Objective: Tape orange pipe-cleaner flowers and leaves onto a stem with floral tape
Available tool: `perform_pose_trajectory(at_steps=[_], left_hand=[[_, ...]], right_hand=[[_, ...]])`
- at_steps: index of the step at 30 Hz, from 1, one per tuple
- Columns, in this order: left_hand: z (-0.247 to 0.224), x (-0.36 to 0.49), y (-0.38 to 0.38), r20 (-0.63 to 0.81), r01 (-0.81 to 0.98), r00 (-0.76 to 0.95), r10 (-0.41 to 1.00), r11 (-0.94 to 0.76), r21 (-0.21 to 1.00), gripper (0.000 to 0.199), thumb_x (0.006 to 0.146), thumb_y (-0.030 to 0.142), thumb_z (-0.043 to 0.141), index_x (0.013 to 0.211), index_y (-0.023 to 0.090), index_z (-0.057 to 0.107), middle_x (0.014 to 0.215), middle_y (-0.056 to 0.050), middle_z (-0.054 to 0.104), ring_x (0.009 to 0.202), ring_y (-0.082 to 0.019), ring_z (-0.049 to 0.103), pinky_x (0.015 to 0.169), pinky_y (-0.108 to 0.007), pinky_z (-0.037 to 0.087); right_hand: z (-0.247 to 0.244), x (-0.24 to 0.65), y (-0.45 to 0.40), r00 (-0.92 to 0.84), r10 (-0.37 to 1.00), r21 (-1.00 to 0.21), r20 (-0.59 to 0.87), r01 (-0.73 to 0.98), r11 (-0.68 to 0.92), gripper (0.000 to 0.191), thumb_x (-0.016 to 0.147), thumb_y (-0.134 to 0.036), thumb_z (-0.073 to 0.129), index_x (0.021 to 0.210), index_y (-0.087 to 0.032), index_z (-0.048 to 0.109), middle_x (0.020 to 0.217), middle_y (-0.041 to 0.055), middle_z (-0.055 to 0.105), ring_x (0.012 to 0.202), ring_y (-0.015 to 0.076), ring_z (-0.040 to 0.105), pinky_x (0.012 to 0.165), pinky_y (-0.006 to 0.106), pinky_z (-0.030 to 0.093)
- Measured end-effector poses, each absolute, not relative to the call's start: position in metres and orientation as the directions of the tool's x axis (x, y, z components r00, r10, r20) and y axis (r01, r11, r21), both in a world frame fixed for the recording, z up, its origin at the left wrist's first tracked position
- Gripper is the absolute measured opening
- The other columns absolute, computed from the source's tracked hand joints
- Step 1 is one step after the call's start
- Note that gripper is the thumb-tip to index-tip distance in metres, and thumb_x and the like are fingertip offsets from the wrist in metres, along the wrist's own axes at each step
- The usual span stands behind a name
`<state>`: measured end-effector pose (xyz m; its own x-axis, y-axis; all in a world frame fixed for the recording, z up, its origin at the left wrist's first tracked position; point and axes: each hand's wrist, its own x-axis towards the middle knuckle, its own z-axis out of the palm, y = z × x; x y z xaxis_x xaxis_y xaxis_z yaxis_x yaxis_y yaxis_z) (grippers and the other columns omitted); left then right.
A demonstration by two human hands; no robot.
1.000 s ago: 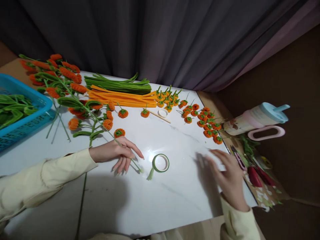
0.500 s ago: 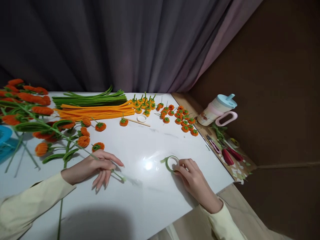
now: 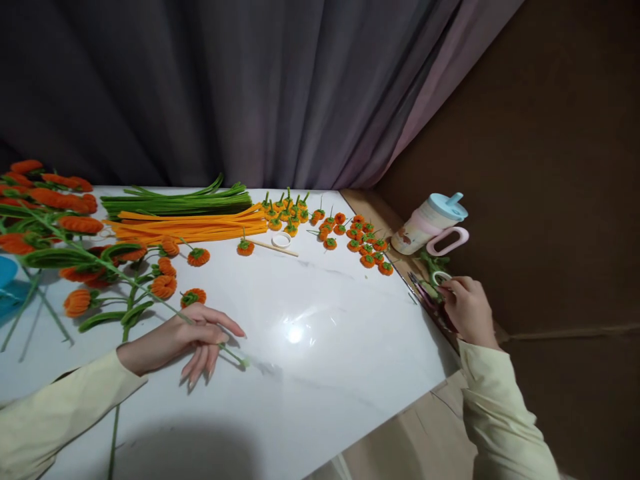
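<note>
Low over the white table, my left hand (image 3: pixel 200 337) pinches a long green stem (image 3: pixel 233 355) between thumb and fingers. The stem runs back to the upper left, towards green leaves and orange fuzzy persimmons (image 3: pixel 83 224). My right hand (image 3: pixel 470 310) is past the table's right side, with its fingers closed on a roll of tape (image 3: pixel 441 277), only partly visible. Below it, pliers (image 3: pixel 423 287) and other tools lie mostly covered by the hand. Another persimmon branch (image 3: pixel 133 307) lies under my left forearm.
Green fuzzy strips (image 3: pixel 175 203) and orange strips (image 3: pixel 190 225) lie at the back of the table. Several small persimmons (image 3: pixel 355 235) are grouped near a thin stick (image 3: pixel 275 248) and a white ring (image 3: pixel 281 239). A tumbler (image 3: pixel 425 223) stands at the right, a blue container (image 3: pixel 13 290) at the left.
My right hand has carried the tape roll from the table to the right, over the tools beside it. My left hand stays nearly still with the stem.
</note>
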<state>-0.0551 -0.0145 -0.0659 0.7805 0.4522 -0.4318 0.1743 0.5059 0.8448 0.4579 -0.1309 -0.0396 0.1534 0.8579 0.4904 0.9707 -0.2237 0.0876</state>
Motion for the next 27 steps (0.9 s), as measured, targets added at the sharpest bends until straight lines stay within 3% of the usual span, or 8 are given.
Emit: perform_pose_trajectory(at_steps=[4,7,9,12,15,20,23,27], left_hand=[[-0.066,-0.054,-0.013,-0.427,0.172,0.786,0.447,0.506,0.846,0.023,0.076,0.019,0.054,0.09,0.006,0.068,0.05,-0.013,0.066,0.029,-0.017,0.056,0.025,-0.014,0.037],[-0.063,-0.053,-0.012,-0.423,0.162,0.797,0.43,0.522,0.837,0.024,0.075,0.017,0.054,0.09,0.005,0.067,0.051,-0.014,0.067,0.03,-0.017,0.057,0.026,-0.014,0.038],[-0.06,-0.052,-0.012,-0.416,0.152,0.808,0.418,0.533,0.832,0.025,0.075,0.016,0.055,0.093,0.004,0.066,0.052,-0.014,0.067,0.031,-0.017,0.057,0.027,-0.016,0.04],[-0.057,-0.052,-0.012,-0.392,0.126,0.825,0.408,0.544,0.83,0.028,0.076,0.015,0.055,0.099,0.004,0.064,0.054,-0.014,0.068,0.033,-0.017,0.058,0.028,-0.016,0.041],[-0.055,-0.051,-0.012,-0.382,0.108,0.823,0.42,0.545,0.832,0.03,0.077,0.015,0.054,0.105,0.006,0.062,0.055,-0.012,0.068,0.034,-0.017,0.059,0.029,-0.016,0.042],[-0.05,-0.049,-0.011,-0.378,0.114,0.832,0.405,0.543,0.832,0.032,0.076,0.014,0.054,0.107,0.008,0.059,0.054,-0.009,0.068,0.034,-0.017,0.059,0.028,-0.017,0.042],[-0.049,-0.05,-0.01,-0.358,0.101,0.849,0.39,0.545,0.833,0.031,0.077,0.014,0.054,0.107,0.008,0.059,0.054,-0.009,0.069,0.035,-0.017,0.06,0.028,-0.017,0.043],[-0.049,-0.052,-0.009,-0.332,0.09,0.879,0.343,0.563,0.821,0.038,0.079,0.016,0.056,0.117,0.01,0.052,0.055,-0.007,0.069,0.036,-0.017,0.061,0.028,-0.016,0.042]], right_hand=[[-0.041,0.451,-0.107,0.185,0.871,0.033,0.455,0.974,-0.224,0.017,0.076,-0.015,0.047,0.068,-0.013,0.061,0.071,0.0129,0.058,0.065,0.0218,0.047,0.059,0.033,0.037],[-0.029,0.406,-0.098,0.208,0.849,-0.043,0.485,0.976,-0.214,0.021,0.079,-0.019,0.045,0.084,-0.01,0.063,0.083,0.0188,0.061,0.069,0.0245,0.051,0.061,0.036,0.039],[-0.017,0.351,-0.096,0.176,0.865,-0.144,0.469,0.982,-0.122,0.026,0.086,-0.025,0.04,0.096,-0.012,0.06,0.085,0.014,0.062,0.068,0.0211,0.054,0.06,0.032,0.042],[-0.005,0.255,-0.096,-0.019,0.998,-0.656,0.058,0.753,0.052,0.028,0.087,-0.037,0.048,0.102,-0.016,0.06,0.088,0.0088,0.064,0.064,0.0157,0.055,0.053,0.025,0.043],[-0.013,0.181,-0.092,-0.348,0.904,-0.879,-0.247,0.474,-0.057,0.033,0.08,-0.043,0.059,0.097,-0.015,0.061,0.079,0.0048,0.064,0.065,0.0139,0.056,0.056,0.022,0.043],[-0.037,0.148,-0.081,-0.536,0.722,-0.899,-0.438,0.246,-0.362,0.041,0.075,-0.053,0.061,0.076,-0.013,0.058,0.058,-0.0013,0.055,0.041,0.0065,0.045,0.042,0.018,0.035],[-0.037,0.151,-0.076,-0.556,0.725,-0.913,-0.407,0.269,-0.306,0.043,0.078,-0.053,0.059,0.06,-0.013,0.055,0.05,-0.0027,0.052,0.037,0.0044,0.035,0.04,0.018,0.03],[-0.036,0.154,-0.07,-0.601,0.711,-0.931,-0.365,0.224,-0.289,0.04,0.082,-0.048,0.057,0.062,-0.012,0.057,0.046,-0.0045,0.047,0.043,0.0055,0.037,0.045,0.018,0.03]])
